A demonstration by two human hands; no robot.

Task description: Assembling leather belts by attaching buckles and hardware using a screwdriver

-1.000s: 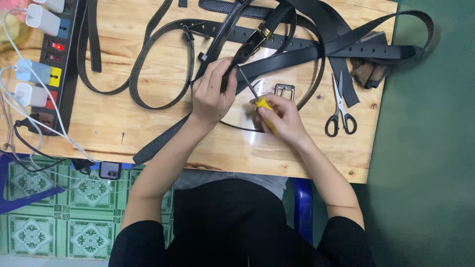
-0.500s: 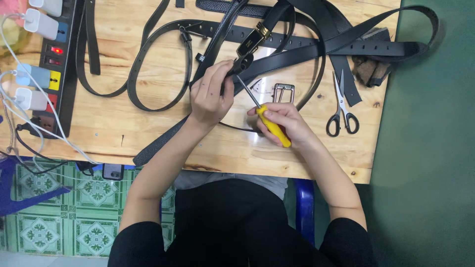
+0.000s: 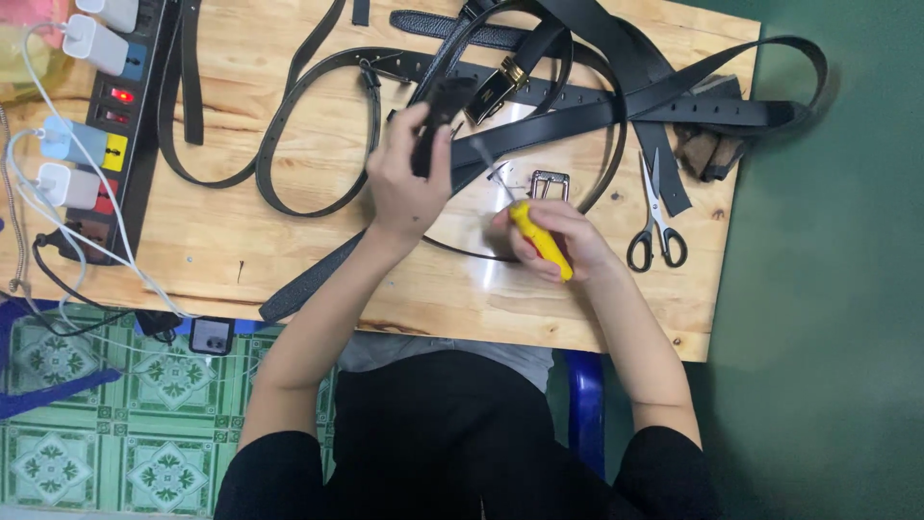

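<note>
Left hand grips black belt end raised over desk. Right hand clenches yellow-handled screwdriver, tip aimed at the belt. Risk: tip slips off the leather, jabs left fingers. Loose buckle sits just beside.

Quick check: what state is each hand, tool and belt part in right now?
Left hand: gripping a black belt end, raised.
Right hand: holding a yellow screwdriver, tip toward the belt.
Metal buckle: loose on the table.
Scissors: closed, lying flat.
Power strip: switch lit red.
</note>
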